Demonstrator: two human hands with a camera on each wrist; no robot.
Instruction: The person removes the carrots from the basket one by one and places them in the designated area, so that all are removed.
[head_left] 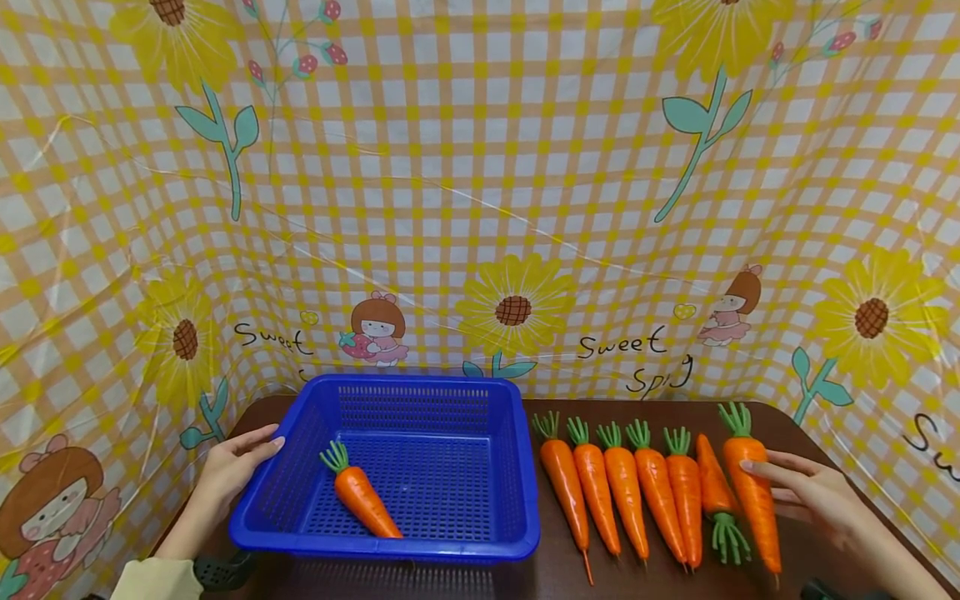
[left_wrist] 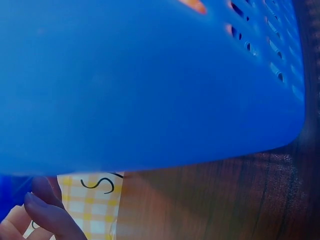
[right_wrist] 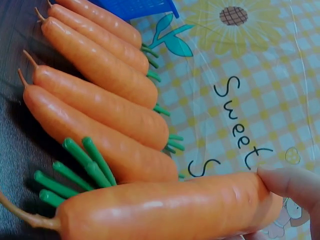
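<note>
My right hand (head_left: 813, 492) pinches the rightmost orange carrot (head_left: 756, 508) near its green-stemmed top, thumb over it and fingers on the far side. In the right wrist view this carrot (right_wrist: 165, 207) lies across the front, with the thumb at its thick end. My left hand (head_left: 232, 467) is at the left rim of a blue plastic basket (head_left: 528, 500), thumb and forefinger stretched toward the rim. In the left wrist view the basket wall (left_wrist: 150, 100) fills most of the picture. One carrot (head_left: 366, 500) lies inside the basket, its leafy end up and left.
Several carrots (head_left: 618, 492) lie side by side on the dark brown table (head_left: 555, 575), right of the basket. One carrot (head_left: 714, 475) beside the held one points the opposite way, stems toward me. A checked, flower-printed cloth (head_left: 450, 208) stands behind and at both sides.
</note>
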